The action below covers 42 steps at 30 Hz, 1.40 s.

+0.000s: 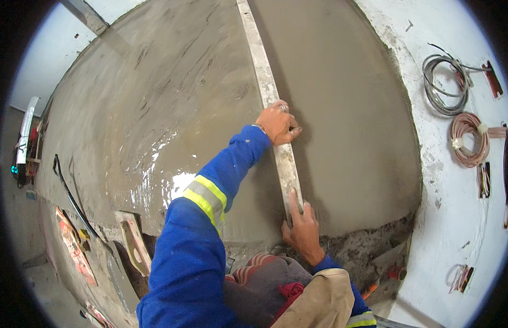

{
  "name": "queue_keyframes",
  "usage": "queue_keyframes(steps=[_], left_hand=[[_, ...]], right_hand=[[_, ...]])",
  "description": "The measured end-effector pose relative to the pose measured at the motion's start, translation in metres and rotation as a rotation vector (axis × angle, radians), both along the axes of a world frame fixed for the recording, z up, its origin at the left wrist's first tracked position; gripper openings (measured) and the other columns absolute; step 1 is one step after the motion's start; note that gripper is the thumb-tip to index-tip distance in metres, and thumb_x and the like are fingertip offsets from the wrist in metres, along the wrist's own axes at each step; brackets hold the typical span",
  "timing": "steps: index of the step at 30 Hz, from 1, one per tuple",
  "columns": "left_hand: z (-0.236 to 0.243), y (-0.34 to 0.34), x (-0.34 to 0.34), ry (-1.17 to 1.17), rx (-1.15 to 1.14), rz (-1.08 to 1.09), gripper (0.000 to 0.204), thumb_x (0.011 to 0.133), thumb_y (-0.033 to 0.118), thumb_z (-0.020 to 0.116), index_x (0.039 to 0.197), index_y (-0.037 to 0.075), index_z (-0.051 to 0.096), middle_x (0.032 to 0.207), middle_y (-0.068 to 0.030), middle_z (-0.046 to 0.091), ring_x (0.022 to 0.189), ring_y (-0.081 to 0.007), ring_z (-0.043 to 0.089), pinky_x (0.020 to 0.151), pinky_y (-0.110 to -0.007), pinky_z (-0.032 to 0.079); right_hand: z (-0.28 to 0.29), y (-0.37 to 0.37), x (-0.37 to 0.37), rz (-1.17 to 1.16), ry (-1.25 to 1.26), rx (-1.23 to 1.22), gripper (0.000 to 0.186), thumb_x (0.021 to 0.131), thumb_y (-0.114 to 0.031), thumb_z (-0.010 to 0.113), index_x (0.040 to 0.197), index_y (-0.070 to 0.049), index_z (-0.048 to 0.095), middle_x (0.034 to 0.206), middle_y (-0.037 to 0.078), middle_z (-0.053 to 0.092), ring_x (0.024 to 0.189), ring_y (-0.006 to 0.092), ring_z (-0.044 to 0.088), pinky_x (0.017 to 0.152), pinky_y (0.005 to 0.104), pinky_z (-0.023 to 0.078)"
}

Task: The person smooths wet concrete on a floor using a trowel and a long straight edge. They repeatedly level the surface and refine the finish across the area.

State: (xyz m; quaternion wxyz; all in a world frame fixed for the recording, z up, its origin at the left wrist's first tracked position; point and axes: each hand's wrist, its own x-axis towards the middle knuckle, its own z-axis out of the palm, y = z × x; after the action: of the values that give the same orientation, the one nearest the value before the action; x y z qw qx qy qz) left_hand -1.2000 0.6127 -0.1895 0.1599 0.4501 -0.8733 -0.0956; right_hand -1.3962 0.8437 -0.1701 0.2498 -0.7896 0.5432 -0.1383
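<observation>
A long, mortar-stained straightedge [262,65] lies across wet grey mortar [172,104], running from the top of the head view down toward me. My left hand [279,123] reaches over and wraps its fingers around the bar partway along, a ring on one finger. At the bar's near end my right hand [303,229] grips it, with one finger laid along the top face. Left of the bar the mortar is rippled and shiny with water; to its right it looks smooth and matte.
A wooden float [135,243] leans by the mortar's near left edge, beside a bent black rod or hose [73,191]. A red and white bag [76,249] lies further left. Cable coils [469,139] and wire-filled openings line the white wall [445,218] on the right.
</observation>
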Motion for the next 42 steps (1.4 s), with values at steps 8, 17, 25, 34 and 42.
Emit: queue_keyframes(steps=[8,17,25,34,42], left_hand=[[-0.002,-0.005,0.013,-0.05,-0.035,0.053,0.032,0.082,0.038,0.062,0.078,0.01,0.076,0.079,-0.0097,0.072,0.09,-0.0295,0.065,0.105,-0.042,0.041],[0.0,-0.006,0.025,-0.042,-0.002,0.072,0.034,0.082,0.04,0.063,0.078,0.009,0.077,0.077,-0.0137,0.071,0.087,-0.0324,0.065,0.106,-0.041,0.041],[-0.003,0.003,0.027,-0.11,0.033,0.048,0.037,0.088,0.041,0.058,0.08,0.01,0.077,0.088,-0.01,0.072,0.104,-0.0286,0.062,0.11,-0.041,0.036],[0.029,0.155,0.007,0.416,-0.224,0.299,0.027,0.091,0.035,0.063,0.101,0.01,0.068,0.103,-0.0107,0.068,0.103,-0.0329,0.06,0.099,-0.048,0.042],[-0.014,0.407,-0.002,0.569,1.368,0.299,0.028,0.094,0.034,0.064,0.1,0.007,0.071,0.1,-0.01,0.071,0.092,-0.02,0.066,0.08,-0.031,0.05]], right_hand=[[0.005,-0.011,0.016,-0.008,-0.014,0.145,0.097,0.071,-0.004,0.072,0.155,-0.014,0.023,0.112,0.026,0.049,0.1,0.0455,0.056,0.084,0.0511,0.05],[0.004,-0.008,0.024,0.014,-0.075,0.069,0.095,0.072,-0.003,0.069,0.154,-0.015,0.024,0.11,0.026,0.05,0.097,0.0452,0.056,0.081,0.0508,0.051],[0.01,0.005,0.023,0.02,-0.047,0.072,0.097,0.071,-0.005,0.071,0.154,-0.015,0.022,0.113,0.027,0.051,0.1,0.0454,0.057,0.081,0.0512,0.054],[0.05,-0.008,-0.03,0.179,0.143,0.184,0.085,0.083,-0.034,0.071,0.153,-0.013,0.027,0.125,0.029,0.054,0.106,0.0453,0.059,0.09,0.05,0.051],[0.091,0.021,-0.242,-0.065,0.205,0.193,0.031,0.083,-0.027,0.071,0.1,-0.001,0.068,0.099,0.022,0.066,0.092,0.0403,0.063,0.078,0.0466,0.049]])
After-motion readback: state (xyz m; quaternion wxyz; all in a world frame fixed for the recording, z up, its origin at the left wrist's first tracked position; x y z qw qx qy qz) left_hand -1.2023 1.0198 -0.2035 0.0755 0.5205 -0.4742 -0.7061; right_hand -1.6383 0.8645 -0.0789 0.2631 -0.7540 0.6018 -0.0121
